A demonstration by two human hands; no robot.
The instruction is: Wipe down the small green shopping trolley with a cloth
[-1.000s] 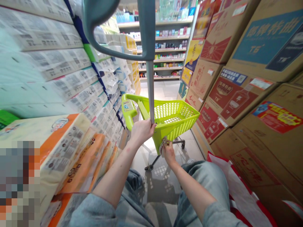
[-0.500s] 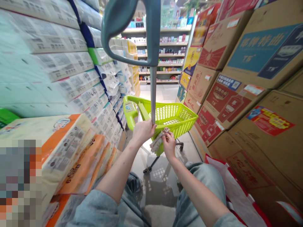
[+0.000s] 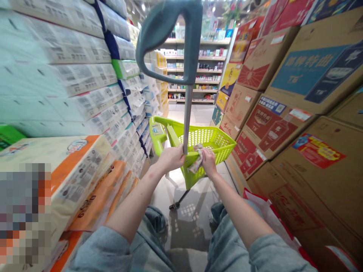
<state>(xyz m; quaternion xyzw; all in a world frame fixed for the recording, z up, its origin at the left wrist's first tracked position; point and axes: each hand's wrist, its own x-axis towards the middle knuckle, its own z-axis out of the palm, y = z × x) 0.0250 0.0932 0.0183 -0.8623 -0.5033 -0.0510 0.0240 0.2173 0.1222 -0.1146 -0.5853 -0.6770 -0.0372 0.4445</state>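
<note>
A lime-green wheeled shopping basket stands on the tiled aisle floor ahead of me. Its grey pull handle rises straight up and ends in a loop near the top of the view. My left hand is closed round the base of that grey pole. My right hand grips a crumpled patterned cloth and presses it against the near rim of the basket, right beside the pole. My knees in blue jeans show at the bottom.
Stacked packs of tissue paper wall the left side, with orange packs lowest. Cardboard cartons are piled high on the right. A red and white bag lies by my right knee. Product shelves close the aisle's far end.
My right hand has risen with the cloth from the basket's lower front up to its near rim. The left hand has kept its hold on the pole.
</note>
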